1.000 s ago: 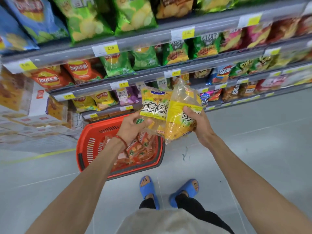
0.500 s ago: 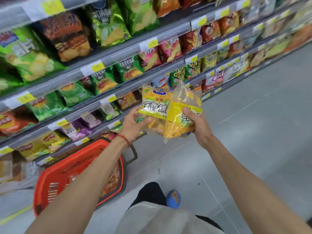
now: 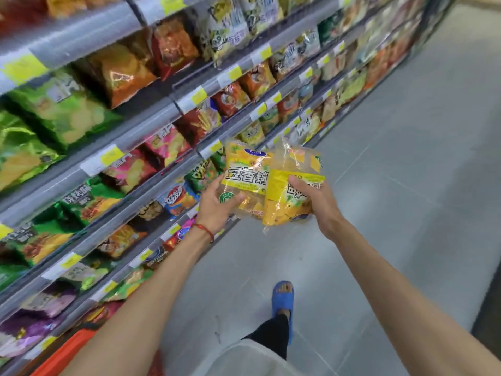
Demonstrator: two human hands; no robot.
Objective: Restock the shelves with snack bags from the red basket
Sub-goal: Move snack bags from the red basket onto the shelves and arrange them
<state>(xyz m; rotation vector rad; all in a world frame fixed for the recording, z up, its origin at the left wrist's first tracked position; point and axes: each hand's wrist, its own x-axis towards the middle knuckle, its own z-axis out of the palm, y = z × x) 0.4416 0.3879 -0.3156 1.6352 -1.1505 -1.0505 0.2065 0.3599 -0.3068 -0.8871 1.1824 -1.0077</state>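
Snack bags (image 3: 271,185), two of them, are up in front of me, one in each hand, close to the shelves (image 3: 151,115).

In the head view my left hand (image 3: 217,204) holds the first bag (image 3: 245,183) from below, with my thumb on its front. My right hand (image 3: 317,202) grips the second bag (image 3: 291,202) from the right side. The two bags touch, and the second lies a bit over the first. The red basket (image 3: 67,354) is down by my left arm, and only its rim shows.

What could go wrong? The bags look smooth and slippery, so one could slide out and drop on the floor (image 3: 379,185). If I squeeze hard, the bits inside could break. The shelves are blurry, so I may be wrong, but I see no bags like mine nearby. I could put them in the wrong spot.

The bags are thin see-through plastic with yellow labels, puffy and crinkly. The bits inside look flat and yellow-orange. The shelf edges are hard grey rails with yellow price tags (image 3: 199,95).
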